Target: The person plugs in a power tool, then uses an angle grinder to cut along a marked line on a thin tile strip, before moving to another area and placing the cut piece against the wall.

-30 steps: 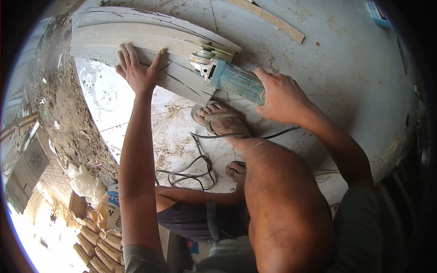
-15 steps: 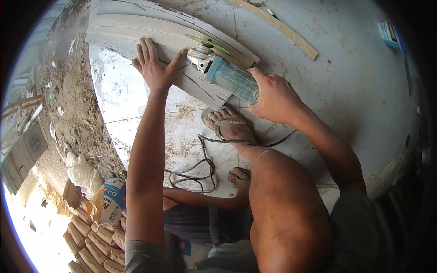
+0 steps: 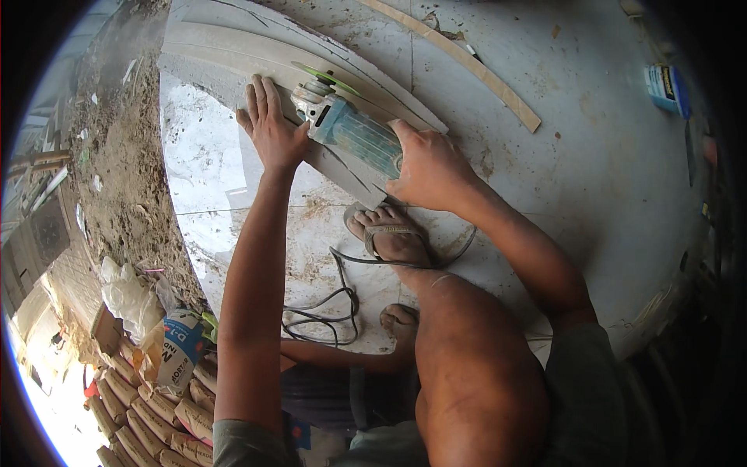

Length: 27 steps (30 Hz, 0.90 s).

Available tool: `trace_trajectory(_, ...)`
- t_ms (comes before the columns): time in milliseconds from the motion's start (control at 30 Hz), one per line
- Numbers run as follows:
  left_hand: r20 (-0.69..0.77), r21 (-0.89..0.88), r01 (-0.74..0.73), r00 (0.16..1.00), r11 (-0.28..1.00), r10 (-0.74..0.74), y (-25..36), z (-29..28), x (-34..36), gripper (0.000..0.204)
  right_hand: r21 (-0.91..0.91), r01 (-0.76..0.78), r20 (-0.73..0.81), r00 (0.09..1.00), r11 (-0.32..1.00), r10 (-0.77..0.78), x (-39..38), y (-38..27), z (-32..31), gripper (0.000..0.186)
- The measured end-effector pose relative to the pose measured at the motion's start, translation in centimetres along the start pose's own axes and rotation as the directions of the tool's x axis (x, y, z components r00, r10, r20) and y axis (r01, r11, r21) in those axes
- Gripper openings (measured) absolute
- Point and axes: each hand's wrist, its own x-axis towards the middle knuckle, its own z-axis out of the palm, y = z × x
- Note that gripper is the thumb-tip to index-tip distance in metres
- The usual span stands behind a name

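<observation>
My right hand [image 3: 429, 167] is wrapped round the rear of a teal angle grinder [image 3: 356, 138]. The grinder's thin green disc [image 3: 334, 80] stands edge-on along the pale slab pieces. Flat on a grey slab strip [image 3: 342, 173] rests my left hand [image 3: 272, 134], fingers stretched out, its thumb close to the grinder's metal head. Beyond that strip lies a curved pale strip [image 3: 226, 43] and a larger whitish slab [image 3: 416, 115] with dark lines on it. Whether the disc touches the slab cannot be made out.
My sandalled foot [image 3: 395, 243] is at the strip's near end. A black cable [image 3: 342, 300] coils on the pale floor. A thin tan strip [image 3: 475, 66] lies beyond, a blue-and-white container [image 3: 665, 89] at right. Bare soil [image 3: 128, 156] and several brown sacks [image 3: 148, 412] are leftward.
The grinder and my right hand have moved left relative to the slab's end. My left hand has drawn its fingers closer together, staying on the strip. The view has shifted slightly.
</observation>
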Motion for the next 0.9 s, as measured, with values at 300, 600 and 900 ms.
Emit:
trace_trajectory(300, 0.009, -0.071, 0.022, 1.000, 0.997, -0.021, 0.5, -0.1, 0.1, 0.104, 0.002, -0.047, 0.000, 0.999, 0.999, 0.047, 2.7, -1.8, 0.1, 0.070)
trace_trajectory(600, 0.053, -0.056, 0.047, 0.998, 0.997, -0.044, 1.3, -0.9, 0.2, 0.072, 0.006, -0.066, 0.041, 0.997, 0.998, 0.065, 6.4, -4.4, 0.1, 0.065)
trace_trajectory(900, 0.044, -0.142, 0.084, 0.996, 0.986, -0.078, 0.9, -0.8, 0.1, 0.076, 0.001, -0.024, 0.059, 0.998, 1.000, 0.024, 9.9, -6.6, 0.1, 0.079)
